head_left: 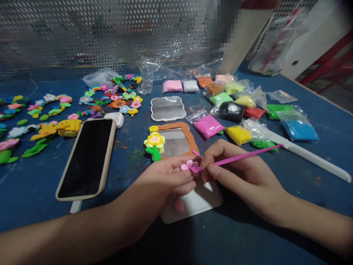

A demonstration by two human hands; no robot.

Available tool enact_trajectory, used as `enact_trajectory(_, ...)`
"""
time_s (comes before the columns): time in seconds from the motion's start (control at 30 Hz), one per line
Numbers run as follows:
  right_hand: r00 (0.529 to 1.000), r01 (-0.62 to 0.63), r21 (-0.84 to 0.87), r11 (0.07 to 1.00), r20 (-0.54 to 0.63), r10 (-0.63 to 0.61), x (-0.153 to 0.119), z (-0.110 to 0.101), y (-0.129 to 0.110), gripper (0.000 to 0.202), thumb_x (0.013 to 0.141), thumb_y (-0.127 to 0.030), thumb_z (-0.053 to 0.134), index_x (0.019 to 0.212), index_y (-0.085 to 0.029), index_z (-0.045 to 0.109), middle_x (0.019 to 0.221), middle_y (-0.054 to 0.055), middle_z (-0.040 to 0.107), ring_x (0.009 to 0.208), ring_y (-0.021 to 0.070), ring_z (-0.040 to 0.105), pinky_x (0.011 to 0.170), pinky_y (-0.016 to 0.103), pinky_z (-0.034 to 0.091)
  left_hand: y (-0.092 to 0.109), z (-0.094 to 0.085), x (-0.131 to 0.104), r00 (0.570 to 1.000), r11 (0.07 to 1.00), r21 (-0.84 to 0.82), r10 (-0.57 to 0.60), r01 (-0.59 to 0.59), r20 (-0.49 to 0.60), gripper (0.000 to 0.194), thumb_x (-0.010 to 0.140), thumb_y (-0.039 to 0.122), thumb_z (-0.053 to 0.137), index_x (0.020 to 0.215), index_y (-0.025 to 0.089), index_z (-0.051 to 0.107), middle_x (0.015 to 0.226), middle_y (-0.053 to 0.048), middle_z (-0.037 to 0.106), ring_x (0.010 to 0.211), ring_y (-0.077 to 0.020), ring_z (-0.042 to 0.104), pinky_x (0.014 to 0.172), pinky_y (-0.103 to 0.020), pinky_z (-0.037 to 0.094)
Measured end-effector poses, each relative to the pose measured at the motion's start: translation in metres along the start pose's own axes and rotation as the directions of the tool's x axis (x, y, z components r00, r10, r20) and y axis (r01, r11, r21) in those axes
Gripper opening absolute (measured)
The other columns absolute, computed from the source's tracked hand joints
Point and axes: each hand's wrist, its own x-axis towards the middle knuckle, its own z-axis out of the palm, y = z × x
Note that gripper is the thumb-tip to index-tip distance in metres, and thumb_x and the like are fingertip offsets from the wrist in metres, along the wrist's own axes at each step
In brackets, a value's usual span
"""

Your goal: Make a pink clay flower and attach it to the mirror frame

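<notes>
Between the fingers of my left hand sits a small pink clay piece with rounded lobes. My right hand pinches a magenta modelling tool, its flat end touching the clay. A second magenta tip shows beside the right fingers; its lower part is hidden. Below both hands lies a white board with a pink clay bit on it. Just beyond my fingers is a mirror edged in brown clay, with a yellow clay flower at its left.
A phone lies left, near several colourful clay shapes. Another mirror with a white rim lies farther back. Right are bagged clay packs and a white comb-like tool. A perforated metal panel borders the blue table.
</notes>
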Motion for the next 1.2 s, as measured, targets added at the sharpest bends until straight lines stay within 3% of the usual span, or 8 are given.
enact_trajectory(0.23, 1.000, 0.002, -0.014, 1.000, -0.027, -0.002, -0.0001, 0.0007, 0.0014, 0.011, 0.091, -0.019, 0.047, 0.081, -0.021, 0.052, 0.073, -0.001, 0.052, 0.066, 0.0104, 0.051, 0.058, 0.019, 0.043, -0.0003, -0.0003, 0.0003, 0.999, 1.000, 0.002, 0.031, -0.031, 0.015, 0.014, 0.084, 0.026, 0.057, 0.091, 0.016, 0.063, 0.070, 0.003, 0.039, 0.050, -0.0054, 0.027, 0.042, -0.016, 0.026)
enact_trajectory(0.83, 1.000, 0.006, 0.031, 1.000, 0.020, -0.006, -0.0003, 0.0004, 0.0024, 0.013, 0.090, -0.014, 0.046, 0.080, -0.020, 0.051, 0.073, -0.003, 0.051, 0.066, 0.0083, 0.050, 0.057, 0.016, 0.042, -0.0009, -0.0009, 0.0013, 1.000, 0.999, 0.030, 0.014, -0.015, 0.023, 0.020, 0.085, 0.027, 0.057, 0.101, 0.018, 0.065, 0.078, 0.000, 0.049, 0.054, -0.0047, 0.034, 0.043, -0.014, 0.028)
enact_trajectory(1.0, 1.000, 0.008, -0.006, 1.000, 0.005, -0.008, 0.0012, 0.0008, 0.0015, 0.012, 0.091, -0.015, 0.046, 0.081, -0.020, 0.051, 0.074, -0.003, 0.051, 0.067, 0.0080, 0.049, 0.059, 0.015, 0.042, -0.0001, 0.0000, 0.0009, 0.999, 0.999, 0.010, 0.037, -0.037, 0.036, 0.020, 0.086, 0.026, 0.056, 0.102, 0.017, 0.066, 0.069, 0.003, 0.041, 0.049, -0.0042, 0.030, 0.040, -0.013, 0.029)
enact_trajectory(1.2, 0.999, 0.046, 0.019, 0.999, 0.022, -0.046, -0.0007, -0.0007, 0.0027, 0.013, 0.090, -0.012, 0.045, 0.083, -0.021, 0.050, 0.074, -0.003, 0.051, 0.067, 0.0073, 0.050, 0.059, 0.014, 0.043, -0.0013, -0.0019, 0.0039, 0.999, 1.000, -0.005, -0.028, 0.028, -0.042, 0.029, 0.086, 0.025, 0.056, 0.113, 0.017, 0.060, 0.085, -0.004, 0.053, 0.059, -0.0065, 0.046, 0.042, -0.013, 0.033)
